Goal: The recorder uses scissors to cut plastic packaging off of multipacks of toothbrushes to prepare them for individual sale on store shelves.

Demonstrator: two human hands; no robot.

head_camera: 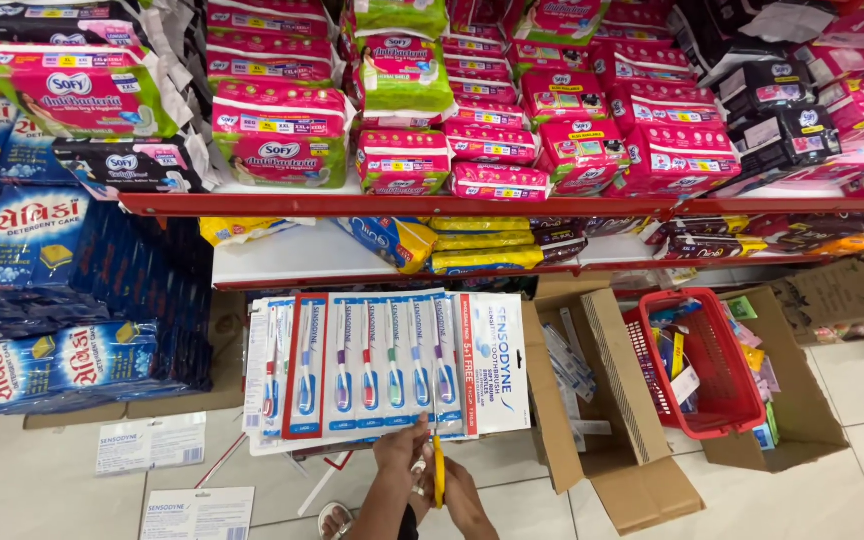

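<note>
We see both hands low at the bottom edge of the view, above the tiled floor (852, 430). The left hand (400, 452) is curled around the lower edge of the toothbrush multipack (387, 368), holding it upright before the red shelf (392, 205). The right hand (464, 495) is closed on a yellow cutter (439, 470), its tip touching the pack's lower edge.

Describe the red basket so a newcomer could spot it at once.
Look below the red-edged shelves, on the floor at right. Between open cardboard boxes stands a red plastic basket of small packets: the only mesh-walled container there.
</note>
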